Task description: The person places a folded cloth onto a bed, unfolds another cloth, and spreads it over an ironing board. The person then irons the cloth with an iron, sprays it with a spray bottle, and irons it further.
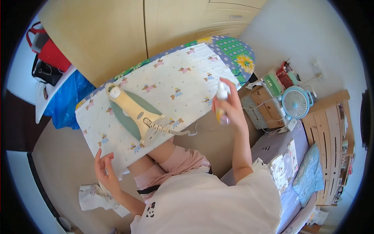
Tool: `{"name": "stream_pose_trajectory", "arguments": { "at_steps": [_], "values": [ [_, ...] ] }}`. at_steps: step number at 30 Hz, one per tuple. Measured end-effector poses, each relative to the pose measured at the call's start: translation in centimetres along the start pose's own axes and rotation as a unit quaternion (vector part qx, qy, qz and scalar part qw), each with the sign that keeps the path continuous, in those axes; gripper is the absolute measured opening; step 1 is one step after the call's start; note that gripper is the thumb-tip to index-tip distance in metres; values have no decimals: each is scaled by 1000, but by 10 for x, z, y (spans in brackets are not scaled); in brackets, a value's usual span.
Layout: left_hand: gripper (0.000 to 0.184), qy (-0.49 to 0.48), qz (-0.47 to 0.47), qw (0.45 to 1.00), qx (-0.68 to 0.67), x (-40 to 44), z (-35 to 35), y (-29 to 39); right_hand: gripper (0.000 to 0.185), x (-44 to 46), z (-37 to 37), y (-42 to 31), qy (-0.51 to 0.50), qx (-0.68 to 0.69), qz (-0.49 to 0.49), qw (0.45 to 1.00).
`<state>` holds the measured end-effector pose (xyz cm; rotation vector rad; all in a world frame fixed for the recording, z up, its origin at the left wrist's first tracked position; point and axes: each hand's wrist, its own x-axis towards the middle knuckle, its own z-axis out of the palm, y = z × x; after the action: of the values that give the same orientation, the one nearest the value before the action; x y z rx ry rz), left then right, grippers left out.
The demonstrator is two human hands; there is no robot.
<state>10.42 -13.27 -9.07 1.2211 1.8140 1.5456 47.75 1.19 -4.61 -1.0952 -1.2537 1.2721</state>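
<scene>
A white cloth [163, 74] printed with small dogs lies spread over the ironing board [233, 50], whose patterned cover shows along the far side and right end. On the cloth rests a cream and green iron [134, 111], its cord trailing off the near edge. My right hand [230, 104] is wrapped round a small spray bottle [222, 93] with a white top, held upright by the board's right near edge. My left hand [105, 169] hangs by the near left corner of the cloth, fingers apart, holding nothing.
Pale cupboards [97, 35] stand behind the board. At right are a blue fan [295, 102], a wooden chest [267, 105] and a bed [269, 150]. Bags [52, 54] and a blue plastic bag [70, 101] sit at left. A crumpled cloth [99, 197] lies on the floor.
</scene>
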Motion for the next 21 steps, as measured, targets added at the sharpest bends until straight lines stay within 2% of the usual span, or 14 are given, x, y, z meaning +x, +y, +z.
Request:
{"name": "stream_pose_trajectory", "arguments": {
  "at_steps": [2, 3, 4, 5, 7, 8, 9, 10, 12, 15, 17, 21],
  "values": [
    [33, 0, -17, 1000, -22, 13, 0, -7, 57, 33, -25, 16, 31, -146, -26, 988],
    [33, 7, -40, 998, -41, 19, 1, -9, 57, 49, -33, 23, 36, -148, -32, 988],
    [33, 6, -36, 998, -46, 26, 3, -12, 54, 63, -38, 29, 45, -231, -42, 971],
    [34, 7, -23, 1000, -17, 32, 6, -15, 50, 72, -40, 31, 53, -313, -52, 947],
    [35, 13, -10, 1000, 10, 40, 12, -23, 49, 85, -44, 35, 60, -338, -45, 938],
    [37, 7, 19, 995, 98, 43, 16, -28, 48, 91, -43, 35, 68, -359, -36, 930],
    [39, 1, 46, 981, 187, 46, 18, -31, 48, 94, -43, 35, 67, -359, -41, 930],
    [39, 4, 47, 981, 186, 48, 18, -33, 48, 94, -43, 35, 81, -356, -19, 931],
    [43, -31, 108, 933, 342, 48, 19, -34, 47, 96, -48, 43, 92, -353, 3, 931],
    [44, -29, 110, 928, 354, 46, 22, -31, 47, 104, -62, 66, 100, -375, -25, 921],
    [44, -28, 114, 925, 361, 46, 23, -27, 47, 106, -68, 70, 115, -322, -40, 939],
    [44, -24, 122, 918, 377, 46, 25, -28, 46, 108, -77, 66, 119, -309, -37, 943]
  ]
}}
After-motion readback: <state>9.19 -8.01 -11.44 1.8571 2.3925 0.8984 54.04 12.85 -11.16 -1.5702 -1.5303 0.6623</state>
